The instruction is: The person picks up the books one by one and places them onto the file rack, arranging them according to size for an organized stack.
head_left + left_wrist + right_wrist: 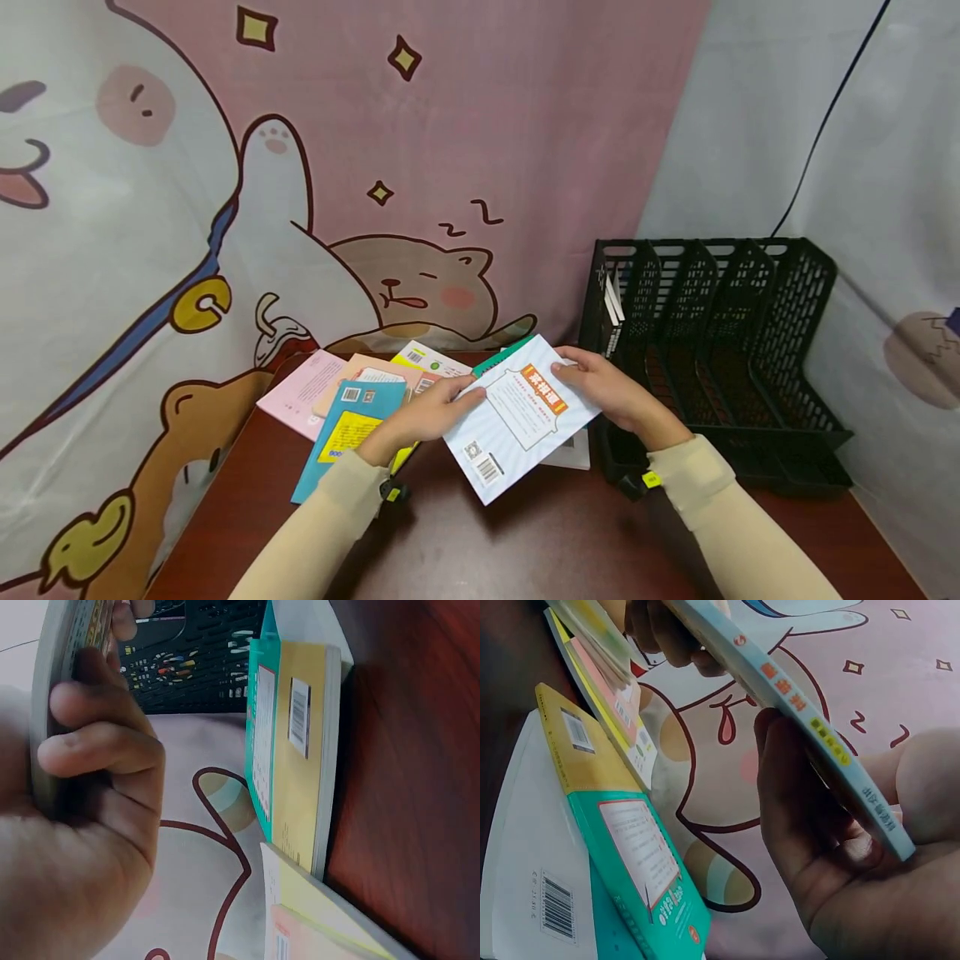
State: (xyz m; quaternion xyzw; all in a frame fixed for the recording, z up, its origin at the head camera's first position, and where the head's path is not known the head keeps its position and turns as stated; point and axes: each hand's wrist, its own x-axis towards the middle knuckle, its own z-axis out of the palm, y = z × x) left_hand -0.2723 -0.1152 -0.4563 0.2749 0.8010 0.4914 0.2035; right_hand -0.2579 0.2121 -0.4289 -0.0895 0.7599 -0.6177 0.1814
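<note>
Both hands hold a pale blue-white book [517, 425] tilted above the table, its printed side with an orange label and barcode facing up. The left hand [431, 410] grips the left edge, thumb on top; in the left wrist view its fingers [105, 746] curl under the book. On the upper right edge, the right hand [603, 385] pinches the book between thumb and fingers. Its spine [802, 720] shows in the right wrist view. Behind lie a blue book [382, 398], a pink book [303, 392] and a green-and-yellow book [630, 817].
A black divided rack [804, 333] stands at the right of the brown table [525, 550], with white-edged books [612, 302] in its leftmost compartment. More books overlap at the back left. A printed cartoon cloth [525, 125] hangs behind the table.
</note>
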